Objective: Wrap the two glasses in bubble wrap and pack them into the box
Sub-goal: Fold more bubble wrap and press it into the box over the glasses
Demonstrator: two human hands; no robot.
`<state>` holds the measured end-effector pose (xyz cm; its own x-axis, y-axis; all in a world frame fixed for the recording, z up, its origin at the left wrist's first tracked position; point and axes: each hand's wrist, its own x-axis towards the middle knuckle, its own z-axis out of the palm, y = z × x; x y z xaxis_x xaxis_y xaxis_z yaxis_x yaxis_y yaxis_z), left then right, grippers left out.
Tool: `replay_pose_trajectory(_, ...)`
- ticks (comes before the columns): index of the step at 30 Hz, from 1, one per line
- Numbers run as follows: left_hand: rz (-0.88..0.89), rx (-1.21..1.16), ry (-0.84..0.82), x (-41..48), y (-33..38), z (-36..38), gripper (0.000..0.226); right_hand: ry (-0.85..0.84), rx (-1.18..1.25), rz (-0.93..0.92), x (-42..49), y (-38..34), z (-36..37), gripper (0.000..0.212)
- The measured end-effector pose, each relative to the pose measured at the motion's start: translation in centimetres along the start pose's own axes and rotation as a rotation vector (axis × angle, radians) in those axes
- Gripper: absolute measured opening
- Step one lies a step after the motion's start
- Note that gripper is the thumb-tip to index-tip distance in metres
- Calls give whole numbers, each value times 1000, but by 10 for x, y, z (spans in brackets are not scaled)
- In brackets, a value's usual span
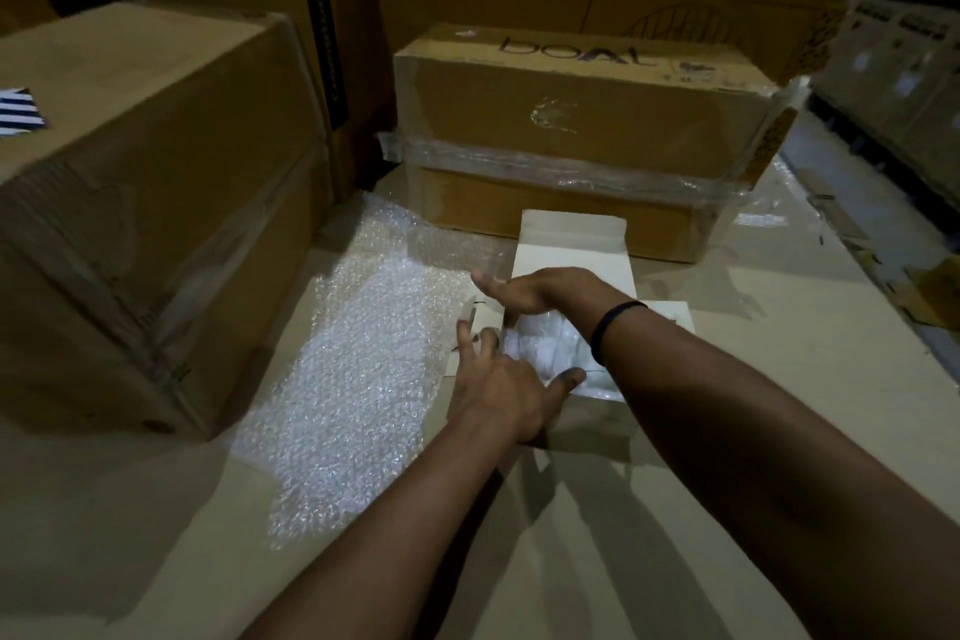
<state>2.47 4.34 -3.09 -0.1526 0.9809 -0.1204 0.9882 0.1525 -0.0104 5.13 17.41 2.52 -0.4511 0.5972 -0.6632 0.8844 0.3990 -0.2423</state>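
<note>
A small white box [571,239] lies open in the middle, its far flap raised. Inside it shows a bundle of bubble wrap [545,343]; the glasses themselves are hidden in it. My left hand [506,390] rests on the box's near left side, fingers spread over the left flap, thumb at the bundle's edge. My right hand [535,288] reaches across the top of the box with straight fingers pointing left, palm over the bundle. A loose sheet of bubble wrap [358,364] lies flat to the left of the box.
Everything sits on a cardboard surface [156,535]. A large brown carton [145,203] stands at the left, and a film-wrapped carton [587,130] right behind the white box. More tall cartons close off the back. Torn plastic film [810,203] lies at the right.
</note>
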Motion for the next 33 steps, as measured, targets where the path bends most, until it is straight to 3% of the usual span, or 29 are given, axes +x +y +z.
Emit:
replay_pose_trajectory(2, 0, -26, -2, -2, -1, 2, 102, 26, 49, -26, -10, 1, 1, 95)
replay_pose_trajectory(4, 37, -98, 93, -11, -10, 9, 98, 168, 124, -86, -22, 4, 3, 90)
replay_pose_trajectory(8, 167, -427, 539, -60, -47, 46, 34, 529, 332, -208, -40, 20, 15, 89)
replay_pose_trajectory(10, 41, -517, 707, -81, -73, 66, 29, 656, 475, -262, -48, 24, 31, 82)
replay_pose_trajectory(12, -147, -471, 669, -95, -102, 81, 31, 793, 592, -333, -57, 18, 64, 63)
replay_pose_trajectory(14, -277, -376, 520, -98, -128, 92, 28, 904, 651, -415, -63, 4, 112, 40)
replay_pose_trajectory(17, -313, -326, 297, -96, -153, 88, 13, 880, 564, -488, -60, -18, 186, 34)
replay_pose_trajectory(19, -318, -287, 277, -93, -160, 80, 13, 793, 337, -471, -45, -26, 221, 44)
replay_pose_trajectory(21, -324, -308, 340, -88, -165, 72, 13, 698, 105, -366, -35, -27, 243, 58)
replay_pose_trajectory(24, -287, -422, 476, -85, -172, 64, 14, 685, -75, -253, -31, -26, 257, 75)
replay_pose_trajectory(29, -169, -515, 734, -96, -173, 57, 15, 711, -78, -236, -33, -28, 259, 75)
replay_pose_trajectory(33, -65, -564, 735, -119, -158, 68, 26, 735, 93, -298, -40, -31, 253, 57)
